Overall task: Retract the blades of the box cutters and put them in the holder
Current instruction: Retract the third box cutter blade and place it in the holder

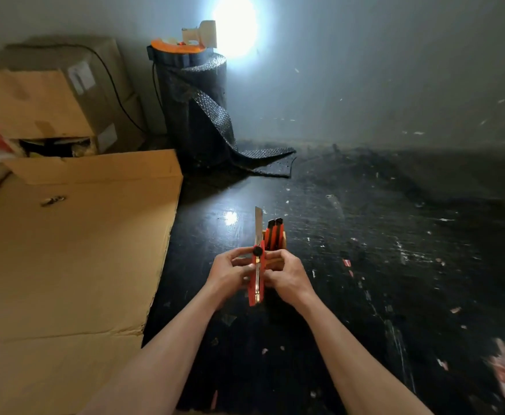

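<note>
I hold a red box cutter (256, 290) upright between both hands over the dark floor. Its silver blade (258, 225) sticks out of the top, pointing away from me. My left hand (230, 272) grips the body from the left, with a fingertip near the black lock knob (257, 251). From the right, my right hand (287, 277) holds the same cutter. Just behind my hands stands a small wooden holder (281, 238) with two red and black cutters (273, 232) standing in it.
A flattened cardboard sheet (65, 250) covers the floor on the left, with cardboard boxes (50, 100) stacked behind it. A roll of black bubble wrap (194, 109) stands by the wall, its loose end trailing on the floor. The black floor (395, 250) has scattered bits of debris.
</note>
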Demonstrator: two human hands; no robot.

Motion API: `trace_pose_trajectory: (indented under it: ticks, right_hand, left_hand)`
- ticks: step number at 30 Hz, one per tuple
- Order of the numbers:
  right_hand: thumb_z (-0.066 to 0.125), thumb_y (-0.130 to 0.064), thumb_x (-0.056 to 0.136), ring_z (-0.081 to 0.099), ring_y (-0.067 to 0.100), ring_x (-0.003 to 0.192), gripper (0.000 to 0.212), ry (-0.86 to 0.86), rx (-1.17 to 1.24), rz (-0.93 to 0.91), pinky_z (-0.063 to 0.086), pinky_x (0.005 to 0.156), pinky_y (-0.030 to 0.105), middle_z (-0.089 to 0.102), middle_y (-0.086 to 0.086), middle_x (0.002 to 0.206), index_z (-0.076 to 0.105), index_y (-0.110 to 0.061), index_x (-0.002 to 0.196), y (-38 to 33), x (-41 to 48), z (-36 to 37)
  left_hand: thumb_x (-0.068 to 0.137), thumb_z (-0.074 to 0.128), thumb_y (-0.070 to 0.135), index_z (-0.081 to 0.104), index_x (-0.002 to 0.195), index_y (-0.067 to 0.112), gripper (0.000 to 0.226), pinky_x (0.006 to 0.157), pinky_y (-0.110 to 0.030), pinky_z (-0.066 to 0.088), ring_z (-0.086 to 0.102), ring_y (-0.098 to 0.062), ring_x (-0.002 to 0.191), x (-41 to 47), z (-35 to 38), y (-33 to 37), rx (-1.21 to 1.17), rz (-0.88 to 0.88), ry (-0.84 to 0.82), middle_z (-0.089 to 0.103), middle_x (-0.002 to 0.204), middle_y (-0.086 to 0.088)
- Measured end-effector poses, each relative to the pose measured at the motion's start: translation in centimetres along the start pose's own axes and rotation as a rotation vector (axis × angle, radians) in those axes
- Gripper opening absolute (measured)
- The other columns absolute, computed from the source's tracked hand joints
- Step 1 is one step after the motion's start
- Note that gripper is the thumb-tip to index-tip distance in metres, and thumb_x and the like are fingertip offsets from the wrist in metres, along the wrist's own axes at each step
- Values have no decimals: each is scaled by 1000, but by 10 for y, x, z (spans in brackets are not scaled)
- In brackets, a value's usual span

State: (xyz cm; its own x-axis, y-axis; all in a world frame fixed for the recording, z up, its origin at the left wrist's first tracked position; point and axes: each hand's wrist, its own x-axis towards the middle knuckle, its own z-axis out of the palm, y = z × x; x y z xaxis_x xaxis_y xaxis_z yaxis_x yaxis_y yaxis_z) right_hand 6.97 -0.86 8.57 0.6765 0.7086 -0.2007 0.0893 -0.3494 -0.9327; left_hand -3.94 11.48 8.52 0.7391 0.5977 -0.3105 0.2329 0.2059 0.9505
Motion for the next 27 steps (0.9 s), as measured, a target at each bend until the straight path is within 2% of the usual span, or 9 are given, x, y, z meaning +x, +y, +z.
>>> trace_pose_trajectory:
  ticks: [3, 5, 7, 8, 10, 13, 17, 22, 27]
  right_hand:
    - [69, -5, 88, 77, 22, 90, 25, 44, -32, -85, 65, 79, 48, 77, 6, 99, 64, -20, 108, -22, 1, -23]
    - [69, -11, 93, 75, 15, 87, 24, 100, -94, -168, 64, 76, 35, 75, 2, 99, 61, -19, 115, -39, 1, -38]
    - [69, -13, 95, 71, 5, 82, 28, 159, -138, -253, 57, 67, 16, 72, -2, 96, 59, -19, 120, -55, 2, -51]
    - [69, -12, 95, 70, 2, 79, 28, 179, -159, -292, 55, 63, 12, 72, -2, 95, 60, -20, 120, -62, 3, -58]
    - [69, -12, 95, 71, 0, 77, 22, 198, -215, -362, 54, 62, 11, 73, -1, 94, 63, -20, 115, -73, 6, -69]
    - [70, -13, 94, 69, -1, 84, 16, 206, -321, -430, 53, 68, 9, 74, -2, 96, 69, -21, 108, -86, 10, -82]
    - [69, -14, 95, 70, 11, 90, 16, 205, -374, -463, 58, 80, 21, 74, 2, 102, 66, -18, 111, -97, 12, -90]
    - [69, -25, 96, 70, 13, 85, 19, 283, -409, -483, 62, 77, 31, 73, 1, 100, 63, -16, 113, -104, 14, -93]
    - [67, -6, 95, 65, 10, 93, 30, 217, -455, -549, 54, 78, 17, 69, -1, 109, 64, -20, 121, -105, 16, -97]
  left_hand:
    - [87, 71, -12, 70, 124, 8, 42, 74, -46, 66, 78, -35, 95, 5, 15, 30, -63, 31, -28, 75, 114, -22]
    - [87, 69, -15, 71, 122, 7, 41, 67, -41, 66, 80, -31, 86, 5, 27, 47, -87, 51, -49, 76, 111, -22]
    - [89, 65, -16, 71, 122, 7, 40, 71, -46, 66, 79, -31, 83, 5, 37, 59, -95, 78, -66, 78, 105, -20]
    - [89, 63, -17, 72, 121, 7, 40, 76, -50, 66, 78, -32, 84, 5, 41, 65, -99, 93, -70, 80, 102, -17]
    - [90, 62, -18, 73, 116, 9, 40, 82, -55, 63, 75, -35, 86, 7, 47, 75, -102, 118, -67, 82, 94, -12]
    - [90, 62, -17, 73, 120, 8, 41, 75, -46, 65, 74, -32, 83, 9, 54, 89, -92, 146, -53, 83, 93, -9]
    - [90, 65, -13, 73, 124, 7, 40, 74, -40, 65, 78, -24, 80, 11, 57, 100, -86, 179, -53, 82, 101, -13]
    - [90, 69, -9, 73, 122, 7, 36, 64, -32, 65, 78, -19, 75, 8, 63, 111, -98, 216, -83, 82, 100, -13]
    - [89, 62, -18, 71, 125, 4, 43, 63, -31, 63, 79, -23, 78, 11, 61, 120, -105, 220, -74, 81, 105, -17]
